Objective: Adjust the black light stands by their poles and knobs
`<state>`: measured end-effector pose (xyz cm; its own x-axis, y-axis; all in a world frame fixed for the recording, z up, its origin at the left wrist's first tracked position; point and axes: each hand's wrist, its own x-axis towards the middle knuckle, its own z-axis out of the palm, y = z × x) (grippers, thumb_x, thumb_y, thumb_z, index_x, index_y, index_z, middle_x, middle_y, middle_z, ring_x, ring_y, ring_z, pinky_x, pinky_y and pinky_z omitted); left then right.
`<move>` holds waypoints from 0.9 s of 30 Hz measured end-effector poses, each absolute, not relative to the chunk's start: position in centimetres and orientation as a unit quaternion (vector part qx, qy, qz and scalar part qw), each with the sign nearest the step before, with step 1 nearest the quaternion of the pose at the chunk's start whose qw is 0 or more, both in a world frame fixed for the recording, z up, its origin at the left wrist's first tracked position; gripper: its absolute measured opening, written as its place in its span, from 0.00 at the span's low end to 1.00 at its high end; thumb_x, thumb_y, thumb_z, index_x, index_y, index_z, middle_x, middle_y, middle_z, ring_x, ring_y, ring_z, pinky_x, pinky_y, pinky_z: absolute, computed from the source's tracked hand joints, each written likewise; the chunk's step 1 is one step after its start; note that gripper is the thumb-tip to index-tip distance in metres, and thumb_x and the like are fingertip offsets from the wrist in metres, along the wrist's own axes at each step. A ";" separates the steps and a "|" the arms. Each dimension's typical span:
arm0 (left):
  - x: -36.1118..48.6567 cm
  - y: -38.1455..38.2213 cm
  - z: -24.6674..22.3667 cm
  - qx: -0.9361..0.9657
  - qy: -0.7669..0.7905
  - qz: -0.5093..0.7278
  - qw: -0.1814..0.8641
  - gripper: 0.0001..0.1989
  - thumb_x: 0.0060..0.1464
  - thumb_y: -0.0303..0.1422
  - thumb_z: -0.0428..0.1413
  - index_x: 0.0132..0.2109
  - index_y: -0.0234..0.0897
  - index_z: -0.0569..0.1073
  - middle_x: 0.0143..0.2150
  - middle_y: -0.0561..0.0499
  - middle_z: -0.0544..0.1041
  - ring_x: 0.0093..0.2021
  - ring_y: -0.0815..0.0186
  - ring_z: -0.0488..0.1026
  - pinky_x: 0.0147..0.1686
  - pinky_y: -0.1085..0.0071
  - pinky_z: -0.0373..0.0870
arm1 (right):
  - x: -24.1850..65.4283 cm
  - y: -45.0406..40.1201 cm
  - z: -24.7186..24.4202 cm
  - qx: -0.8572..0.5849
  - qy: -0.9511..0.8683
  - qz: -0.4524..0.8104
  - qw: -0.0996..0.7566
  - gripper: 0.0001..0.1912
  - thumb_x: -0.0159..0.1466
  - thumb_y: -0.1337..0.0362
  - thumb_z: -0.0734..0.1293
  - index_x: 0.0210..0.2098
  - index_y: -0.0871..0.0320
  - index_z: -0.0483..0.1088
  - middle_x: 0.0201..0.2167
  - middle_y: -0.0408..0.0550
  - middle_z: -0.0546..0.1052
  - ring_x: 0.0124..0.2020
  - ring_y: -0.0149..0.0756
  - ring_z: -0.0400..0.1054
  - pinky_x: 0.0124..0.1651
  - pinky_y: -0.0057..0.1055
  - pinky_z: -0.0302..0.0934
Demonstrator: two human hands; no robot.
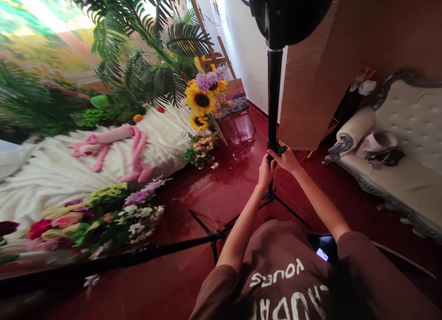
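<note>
Light stand (274, 92) stands upright on the red tiled floor (221, 191), directly ahead of the person, with its tripod legs spread and a large black housing (293, 16) at its top. Left hand (266, 171) is closed around the pole just below the locking collar (273, 146); right hand (287, 160) is slightly higher, gripping at the collar and its knob. Both hands are in contact with the same stand. A second black stand (162, 250) crosses the lower left of the view at a slant. To the left, a Pink Panther plush toy (138, 149) lies on white draped fabric (169, 124), near sunflowers (202, 101). To the right is a tufted sofa (414, 122) with a carved silver frame.
</note>
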<state>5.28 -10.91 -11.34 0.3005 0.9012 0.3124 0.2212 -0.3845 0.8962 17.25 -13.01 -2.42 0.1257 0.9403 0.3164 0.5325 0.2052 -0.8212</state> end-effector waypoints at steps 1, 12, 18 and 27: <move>5.3 -10.8 -11.5 0.707 0.396 0.440 0.387 0.17 0.64 0.37 0.49 0.57 0.37 0.65 0.48 0.41 0.77 0.44 0.60 0.77 0.46 0.63 0.72 | 17.8 -13.7 -3.0 -0.601 -0.639 0.178 0.445 0.22 0.63 0.42 0.64 0.41 0.55 0.70 0.40 0.54 0.75 0.48 0.47 0.68 0.54 0.42 0.60; 5.6 -10.7 -12.2 0.695 0.405 0.454 0.384 0.18 0.63 0.39 0.50 0.57 0.39 0.65 0.49 0.41 0.77 0.48 0.59 0.76 0.48 0.62 0.70 | 20.1 -15.0 -7.8 -0.628 -0.654 0.137 0.399 0.21 0.71 0.52 0.51 0.44 0.55 0.70 0.43 0.57 0.76 0.51 0.47 0.69 0.58 0.46 0.59; 5.2 -10.5 -11.9 0.700 0.396 0.445 0.394 0.18 0.62 0.40 0.51 0.56 0.39 0.67 0.46 0.42 0.77 0.46 0.60 0.76 0.46 0.64 0.71 | 18.9 -12.6 -9.6 -0.694 -0.530 0.102 0.476 0.18 0.69 0.54 0.52 0.42 0.55 0.69 0.42 0.57 0.76 0.48 0.47 0.70 0.56 0.43 0.61; 5.0 -10.5 -11.7 0.705 0.386 0.443 0.397 0.17 0.62 0.38 0.51 0.56 0.39 0.66 0.47 0.42 0.77 0.45 0.60 0.77 0.47 0.64 0.71 | 18.7 -10.3 -8.4 -0.731 -0.491 0.158 0.447 0.12 0.63 0.63 0.58 0.42 0.55 0.71 0.36 0.52 0.79 0.42 0.46 0.73 0.48 0.39 0.65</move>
<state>5.01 -10.46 -11.66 0.3081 0.8964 0.3186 0.1928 -0.3868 0.9018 18.70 -10.31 -8.40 0.4675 0.8592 0.2081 0.5772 -0.1184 -0.8080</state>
